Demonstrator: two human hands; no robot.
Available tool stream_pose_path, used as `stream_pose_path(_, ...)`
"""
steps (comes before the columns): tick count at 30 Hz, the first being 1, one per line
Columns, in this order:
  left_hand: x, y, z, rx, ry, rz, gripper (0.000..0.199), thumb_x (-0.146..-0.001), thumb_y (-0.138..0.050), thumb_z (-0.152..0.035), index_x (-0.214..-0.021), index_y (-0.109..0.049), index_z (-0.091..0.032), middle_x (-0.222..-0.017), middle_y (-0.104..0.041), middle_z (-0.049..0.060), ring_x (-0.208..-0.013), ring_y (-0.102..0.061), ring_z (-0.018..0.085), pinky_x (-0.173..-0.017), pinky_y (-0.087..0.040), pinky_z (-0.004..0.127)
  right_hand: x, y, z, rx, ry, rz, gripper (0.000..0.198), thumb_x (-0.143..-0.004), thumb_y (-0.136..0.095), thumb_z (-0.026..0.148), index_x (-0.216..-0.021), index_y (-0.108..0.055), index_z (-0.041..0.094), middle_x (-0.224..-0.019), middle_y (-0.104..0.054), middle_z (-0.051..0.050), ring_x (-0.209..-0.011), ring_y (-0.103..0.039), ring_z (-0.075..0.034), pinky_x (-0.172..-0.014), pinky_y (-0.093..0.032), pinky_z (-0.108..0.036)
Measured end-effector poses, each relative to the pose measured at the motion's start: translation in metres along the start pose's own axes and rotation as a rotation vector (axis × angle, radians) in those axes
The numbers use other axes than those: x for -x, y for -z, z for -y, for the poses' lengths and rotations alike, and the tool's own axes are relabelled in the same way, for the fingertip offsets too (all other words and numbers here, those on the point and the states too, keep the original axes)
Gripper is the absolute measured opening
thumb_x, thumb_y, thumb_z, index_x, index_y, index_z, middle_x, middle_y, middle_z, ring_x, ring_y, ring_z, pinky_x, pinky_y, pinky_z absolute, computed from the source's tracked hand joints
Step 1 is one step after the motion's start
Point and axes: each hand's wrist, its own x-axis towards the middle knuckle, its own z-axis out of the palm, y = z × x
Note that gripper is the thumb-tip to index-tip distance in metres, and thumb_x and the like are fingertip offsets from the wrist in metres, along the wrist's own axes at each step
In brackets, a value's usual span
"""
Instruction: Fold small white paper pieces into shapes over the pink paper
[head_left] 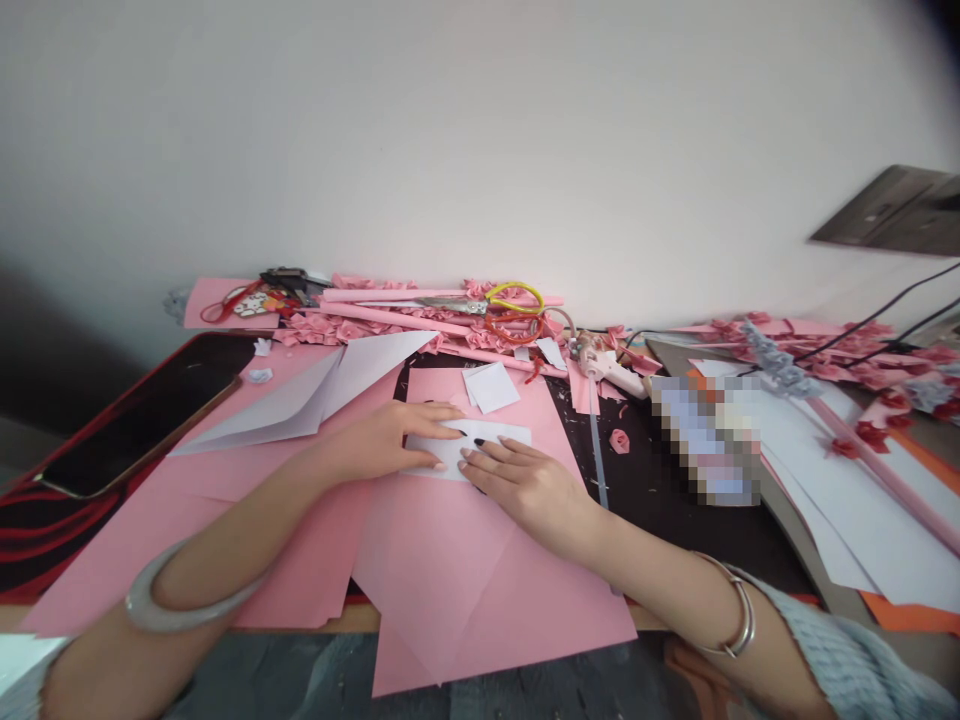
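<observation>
A small folded strip of white paper [504, 436] lies on pink paper sheets [450, 540] in the middle of the desk. My left hand [379, 437] rests on its left part, thumb and fingers spread apart. From the other side, my right hand [532, 490] lies over the lower right part with its fingers stretched out. The fingertips of both hands nearly meet on the strip. Just beyond it sits a small white paper square [491, 387]. What lies under my fingers is hidden.
A phone [139, 430] and bent white sheets [300, 400] lie to the left. Along the wall are pink paper flower stems [405, 318], scissors with yellow handles [517, 300] and a pale pink glue gun [611, 367]. White sheets [832, 480] and more paper flowers [780, 360] occupy the right.
</observation>
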Motion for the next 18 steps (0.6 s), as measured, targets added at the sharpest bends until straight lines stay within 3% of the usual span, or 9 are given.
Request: stream_pose_path(18,0.0,0.0006,-0.0012,-0.012,0.01,0.008,0.041,-0.077,-0.061,-0.029,-0.118,-0.059,-0.026,-0.137,-0.044,0.004,-0.129,-0.037,0.022,-0.105,-0.032,0.038,0.0007,-0.0011,-0.0004,0.014,0.016,0.002,0.032,-0.091,-0.041,0.012,-0.12,-0.055,0.013,-0.123,-0.059,-0.008,-0.118,-0.05,-0.019,-0.101,-0.042,-0.039)
